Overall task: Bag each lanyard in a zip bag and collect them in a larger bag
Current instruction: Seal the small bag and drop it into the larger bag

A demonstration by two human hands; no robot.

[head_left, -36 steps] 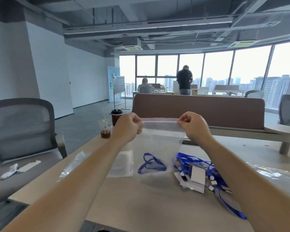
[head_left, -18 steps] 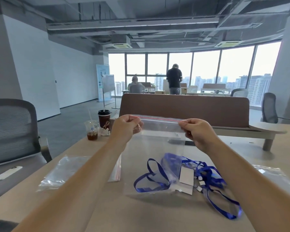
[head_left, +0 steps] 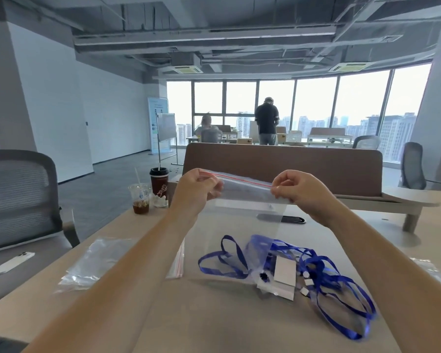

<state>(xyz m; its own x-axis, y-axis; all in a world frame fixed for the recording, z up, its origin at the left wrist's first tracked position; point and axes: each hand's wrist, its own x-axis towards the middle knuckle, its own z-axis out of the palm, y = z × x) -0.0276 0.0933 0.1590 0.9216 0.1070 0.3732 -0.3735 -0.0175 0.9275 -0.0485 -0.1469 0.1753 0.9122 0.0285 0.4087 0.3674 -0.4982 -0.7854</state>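
We see a clear plastic zip bag with a red seal strip [head_left: 242, 212] held up above the table [head_left: 214, 314], its top edge stretched level between the two hands. Left hand [head_left: 196, 189] is pinched on the bag's left top corner, right hand [head_left: 294, 187] is pinched on the right top corner; both grasp the seal strip. The bag hangs down from there, lower edge near the tabletop. Inside its lower part we see a blue ribbon lanyard [head_left: 224, 261], loops bunched at the bottom.

Just to the right of the bag, on the table, lies a loose pile of blue lanyards with white card holders [head_left: 323, 278], straps trailing toward the near right edge. We cannot tell if the bag's bottom touches that pile.

Left of the forearms we see a flat stack of empty clear zip bags [head_left: 94, 261] on the table, partly hidden by the left arm. At the far right edge lies another clear plastic sheet or bag [head_left: 430, 271], blurred.

Far left corner of the table: a clear plastic cup with dark drink and a straw [head_left: 140, 198], beside it a dark red paper coffee cup with black lid [head_left: 159, 183]. A dark flat item [head_left: 290, 219] sits on the table behind the bag.

A grey mesh office chair [head_left: 18, 200] stands left of the table, a white phone [head_left: 13, 262] on its seat. A brown desk divider [head_left: 283, 166] runs behind the hands.
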